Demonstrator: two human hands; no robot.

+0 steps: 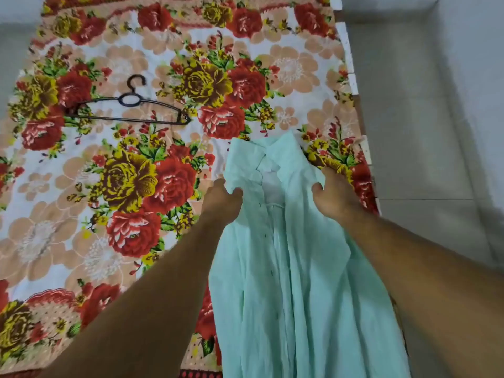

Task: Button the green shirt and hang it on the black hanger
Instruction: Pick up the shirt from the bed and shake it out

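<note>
1. The black hanger (130,105) lies flat on the floral bedsheet (81,186), hook pointing away, well apart from the shirt and untouched. I judge it should stay there until the buttoning is done.
2. The left hand (222,197) grips the shirt's left shoulder area, fingers curled into the cloth just beside the placket.
3. The green shirt (286,255) lies front-up along the bed's right side, with its collar away from the person and its hem trailing towards them. The front gapes below the collar. Small dark marks run down the placket, but I cannot tell whether the lower part is fastened.
4. The right hand (334,197) grips the other shoulder area in the same way.
5. The step in hand appears to be spreading the shirt flat. To do it well, draw both shoulders evenly outward, smooth the bunched folds, and overlap the two front edges squarely so that buttons meet holes. Start at the top.
6. The bed's edge and the pale floor (436,132) are just beside the shirt, so shifting it leftward would guard against sliding.
</note>
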